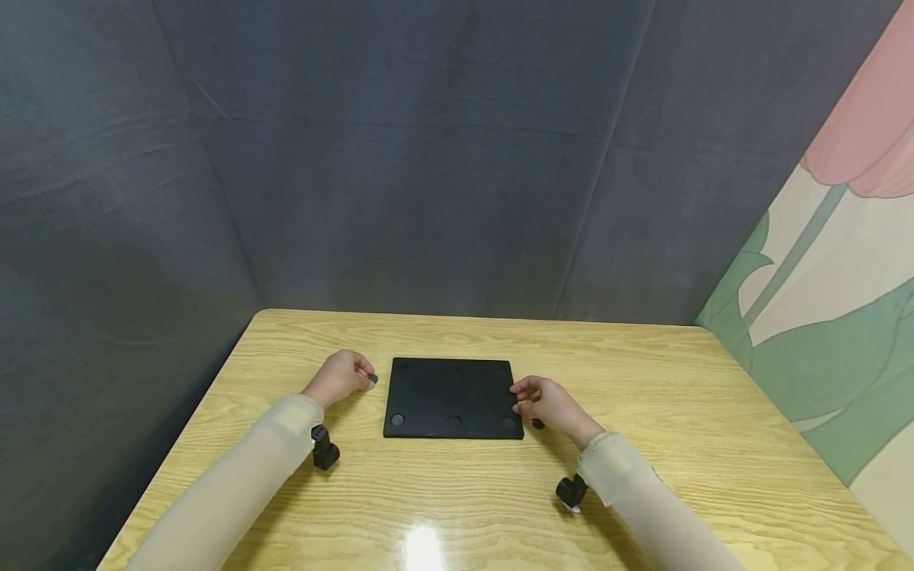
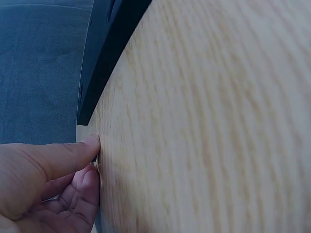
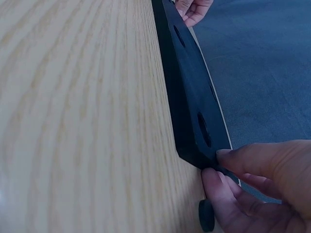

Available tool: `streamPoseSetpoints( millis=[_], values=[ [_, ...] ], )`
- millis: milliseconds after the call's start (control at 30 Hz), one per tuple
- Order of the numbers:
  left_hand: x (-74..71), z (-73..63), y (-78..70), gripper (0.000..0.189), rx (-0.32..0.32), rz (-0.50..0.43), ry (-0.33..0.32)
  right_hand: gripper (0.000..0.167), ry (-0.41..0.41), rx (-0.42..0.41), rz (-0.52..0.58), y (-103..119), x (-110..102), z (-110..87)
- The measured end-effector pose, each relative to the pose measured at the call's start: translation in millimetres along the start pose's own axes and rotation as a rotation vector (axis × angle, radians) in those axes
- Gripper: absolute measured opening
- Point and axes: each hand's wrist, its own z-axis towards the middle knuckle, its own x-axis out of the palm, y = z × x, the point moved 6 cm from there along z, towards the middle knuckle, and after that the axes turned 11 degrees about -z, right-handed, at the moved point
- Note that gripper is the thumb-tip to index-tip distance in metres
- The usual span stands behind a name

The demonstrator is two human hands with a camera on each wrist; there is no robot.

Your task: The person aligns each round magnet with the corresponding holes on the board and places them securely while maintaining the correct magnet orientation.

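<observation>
A flat black board [image 1: 454, 388] with several round recesses lies on the table. To the left of it, my left hand [image 1: 344, 377] pinches a small dark disc [image 1: 373, 379] between thumb and fingers, apart from the board. In the left wrist view the fingers mostly hide that disc. My right hand [image 1: 548, 406] is at the board's right edge, with thumb and finger bent against it near a corner. Beside those fingers a second small black disc [image 3: 206, 215] stands close to the table surface.
The light wooden table [image 1: 443, 492] extends around the board. Behind it hangs a dark grey curtain [image 1: 428, 159], which also covers the left side. A floral-patterned cloth [image 1: 850, 317] borders the table on the right. Each wrist carries a small black camera [image 1: 325, 450].
</observation>
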Motion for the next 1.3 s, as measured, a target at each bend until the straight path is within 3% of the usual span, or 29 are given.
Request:
streamPoseSetpoints(
  millis=[533, 700, 1300],
  values=[
    [0.1, -1.9, -6.2, 0.010, -0.013, 0.043, 0.017, 0.028, 0.021, -0.058, 0.003, 4.7, -2.1, -2.5],
    [-0.5, -2.4, -6.7, 0.009, -0.010, 0.045, 0.020, 0.029, 0.006, -0.012, 0.005, 0.1, -0.8, 0.7],
    [-2.8, 1.0, -0.9, 0.011, 0.003, 0.011, 0.006, 0.030, 0.001, 0.001, 0.001, -1.7, -0.6, 1.1]
  ],
)
